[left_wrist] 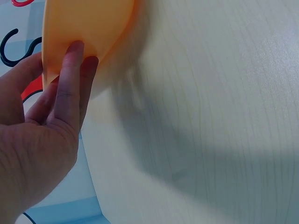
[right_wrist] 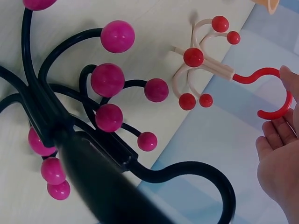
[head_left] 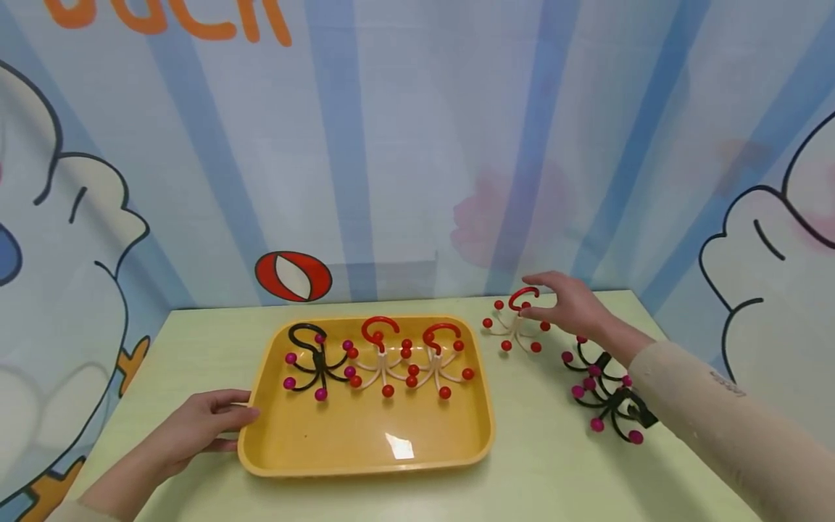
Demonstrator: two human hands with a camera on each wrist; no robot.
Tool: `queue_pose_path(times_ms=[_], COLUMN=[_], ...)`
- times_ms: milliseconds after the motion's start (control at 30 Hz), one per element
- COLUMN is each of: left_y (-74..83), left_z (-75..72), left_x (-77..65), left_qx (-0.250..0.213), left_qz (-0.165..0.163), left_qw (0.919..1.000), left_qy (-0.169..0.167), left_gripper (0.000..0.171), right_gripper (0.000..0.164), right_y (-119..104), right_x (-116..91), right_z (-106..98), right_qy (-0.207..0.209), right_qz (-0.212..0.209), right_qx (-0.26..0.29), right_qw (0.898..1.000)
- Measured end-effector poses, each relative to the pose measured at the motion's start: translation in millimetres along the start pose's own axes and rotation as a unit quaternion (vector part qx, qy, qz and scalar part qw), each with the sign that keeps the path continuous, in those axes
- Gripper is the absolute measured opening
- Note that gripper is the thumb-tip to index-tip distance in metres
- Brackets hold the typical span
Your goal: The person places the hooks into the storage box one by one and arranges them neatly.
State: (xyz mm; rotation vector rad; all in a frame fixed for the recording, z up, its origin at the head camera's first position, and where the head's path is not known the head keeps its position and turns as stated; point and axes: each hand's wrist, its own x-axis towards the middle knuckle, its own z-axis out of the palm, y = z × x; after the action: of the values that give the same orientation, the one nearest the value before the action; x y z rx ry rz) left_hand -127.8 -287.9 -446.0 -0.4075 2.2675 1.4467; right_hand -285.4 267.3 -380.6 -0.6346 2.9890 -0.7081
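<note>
Right hand (head_left: 566,306): grip apart, around one red hook (head_left: 518,326), right of centre; contact unclear. Left hand (head_left: 201,422): grip clamped on tray (head_left: 326,446), lower centre, three hooks (head_left: 383,362) inside. Two black hooks (head_left: 612,403): right, on desk (head_left: 535,442).

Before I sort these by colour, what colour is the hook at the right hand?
The hook at the right hand is red, clearest in the right wrist view.

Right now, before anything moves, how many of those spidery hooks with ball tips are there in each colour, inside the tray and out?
Black hooks with pink balls: 3 (1 in the yellow tray, 2 on the table)
Cream-and-red hooks with red balls: 3 (2 in the yellow tray, 1 at the right hand)
Total: 6
</note>
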Motion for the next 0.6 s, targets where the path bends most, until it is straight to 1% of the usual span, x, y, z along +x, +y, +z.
queue_pose_path(times_ms=[200,433,600], left_y=[0.8,-2.5,-2.8], left_z=[1.5,1.7,1.6], left_x=[-0.9,1.2,1.3], left_qx=[-0.003,-0.007,-0.005], left_qz=[0.006,0.01,0.008], left_qw=[1.0,0.9999,1.0], left_qy=[-0.004,-0.003,0.001], left_gripper=[0.073,0.072,0.072], right_gripper=[0.054,0.03,0.022], right_y=[7.5,11.3,8.6], right_x=[-2.0,-2.7,-3.7], right_z=[5.7,9.9,10.9], right_qy=[0.023,0.04,0.05], right_qz=[0.001,0.008,0.009], right_qx=[0.019,0.047,0.051], right_qw=[1.0,0.998,0.997])
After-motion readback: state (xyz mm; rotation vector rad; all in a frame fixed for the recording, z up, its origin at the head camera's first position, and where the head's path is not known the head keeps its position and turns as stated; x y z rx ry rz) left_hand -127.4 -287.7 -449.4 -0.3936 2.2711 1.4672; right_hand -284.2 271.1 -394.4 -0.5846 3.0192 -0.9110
